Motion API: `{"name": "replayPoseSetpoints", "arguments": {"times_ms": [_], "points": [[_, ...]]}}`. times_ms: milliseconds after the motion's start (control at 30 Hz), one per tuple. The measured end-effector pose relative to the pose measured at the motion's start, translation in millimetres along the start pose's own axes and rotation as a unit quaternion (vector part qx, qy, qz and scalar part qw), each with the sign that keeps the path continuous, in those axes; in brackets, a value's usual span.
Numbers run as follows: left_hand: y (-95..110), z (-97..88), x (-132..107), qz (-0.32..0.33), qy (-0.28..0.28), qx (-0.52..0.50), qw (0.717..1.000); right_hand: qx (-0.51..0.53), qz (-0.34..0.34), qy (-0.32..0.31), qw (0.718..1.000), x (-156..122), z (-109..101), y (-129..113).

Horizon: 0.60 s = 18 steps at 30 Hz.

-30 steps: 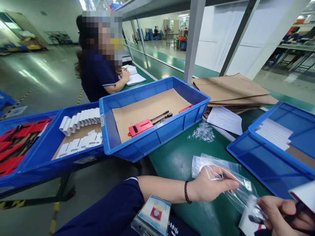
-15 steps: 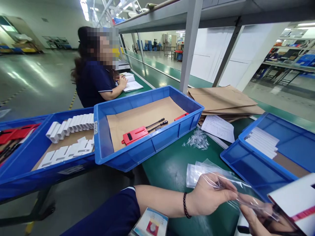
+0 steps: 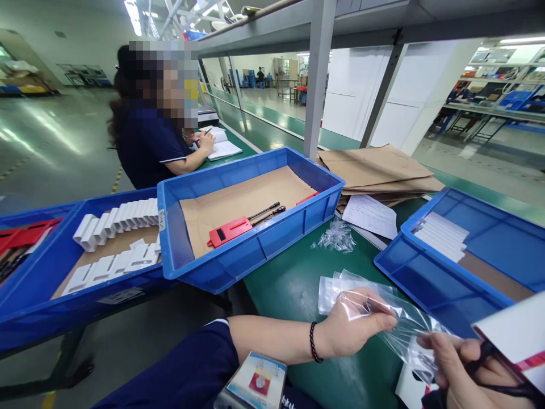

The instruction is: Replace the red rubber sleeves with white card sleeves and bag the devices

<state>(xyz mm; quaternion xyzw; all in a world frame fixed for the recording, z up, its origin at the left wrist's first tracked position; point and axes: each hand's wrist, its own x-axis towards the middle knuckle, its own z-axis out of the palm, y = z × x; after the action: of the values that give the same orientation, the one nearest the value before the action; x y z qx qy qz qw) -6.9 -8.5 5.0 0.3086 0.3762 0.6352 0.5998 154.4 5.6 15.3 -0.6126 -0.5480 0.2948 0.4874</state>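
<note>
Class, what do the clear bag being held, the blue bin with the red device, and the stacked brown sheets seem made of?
Clear bag: probably thin, glossy plastic film; see-through, creased, glinting.
Blue bin: likely rigid moulded plastic, slightly shiny; ribbed walls, even colour.
Brown sheets: matt paper or thin card, unclear which; plain brown, thin edges.

The right fingers (image 3: pixel 446 355) have drawn away from the left hand (image 3: pixel 358 322).
</note>
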Motion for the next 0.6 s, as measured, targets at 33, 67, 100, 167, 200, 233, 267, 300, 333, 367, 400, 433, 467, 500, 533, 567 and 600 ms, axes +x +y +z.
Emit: {"name": "replayPoseSetpoints", "arguments": {"times_ms": [33, 67, 100, 167, 200, 233, 267, 300, 333, 367, 400, 433, 467, 500, 533, 567, 600], "points": [[-1, 0.0, 2, -0.008, -0.003, -0.015, 1.000, 0.004, 0.000, -0.005, 1.000, 2, -1, 0], [-2, -0.4, 4, -0.020, -0.016, -0.028, 0.999, 0.004, 0.000, -0.017, 1.000, 4, -2, 0], [0, -1.5, 8, -0.029, -0.030, -0.037, 0.998, 0.000, 0.002, -0.038, 0.999, 6, -2, -1], [6, -6.5, 19, -0.022, -0.020, -0.045, 0.999, -0.009, 0.002, -0.090, 0.996, 9, -4, -5], [11, -10.6, 26, -0.001, 0.013, -0.047, 0.999, -0.008, -0.003, -0.120, 0.993, 10, -5, -8], [16, -15.7, 34, 0.035, 0.073, -0.052, 0.995, -0.003, -0.014, -0.147, 0.989, 10, -6, -9], [21, -21.5, 43, 0.042, 0.099, -0.067, 0.992, 0.009, -0.028, -0.172, 0.985, 10, -7, -11], [25, -27.6, 53, 0.044, 0.113, -0.084, 0.989, 0.020, -0.041, -0.199, 0.979, 9, -8, -12], [28, -33.4, 62, 0.043, 0.123, -0.097, 0.987, 0.028, -0.053, -0.224, 0.973, 9, -9, -13], [31, -38.6, 69, 0.038, 0.128, -0.106, 0.985, 0.032, -0.064, -0.247, 0.966, 8, -9, -13], [32, -42.9, 75, 0.034, 0.132, -0.113, 0.984, 0.031, -0.071, -0.267, 0.960, 7, -9, -13], [34, -45.9, 78, 0.031, 0.139, -0.119, 0.983, 0.028, -0.076, -0.284, 0.955, 6, -9, -13], [35, -47.5, 79, 0.029, 0.151, -0.125, 0.980, 0.026, -0.079, -0.298, 0.951, 5, -8, -12], [35, -47.7, 79, 0.029, 0.165, -0.131, 0.977, 0.026, -0.078, -0.307, 0.948, 3, -7, -12], [34, -46.4, 76, 0.030, 0.178, -0.135, 0.974, 0.030, -0.072, -0.307, 0.949, 2, -4, -11], [33, -43.6, 73, 0.033, 0.188, -0.135, 0.972, 0.037, -0.061, -0.298, 0.952, 1, -1, -10], [30, -39.6, 69, 0.039, 0.191, -0.130, 0.972, 0.048, -0.049, -0.279, 0.958, 0, 3, -10]]}}
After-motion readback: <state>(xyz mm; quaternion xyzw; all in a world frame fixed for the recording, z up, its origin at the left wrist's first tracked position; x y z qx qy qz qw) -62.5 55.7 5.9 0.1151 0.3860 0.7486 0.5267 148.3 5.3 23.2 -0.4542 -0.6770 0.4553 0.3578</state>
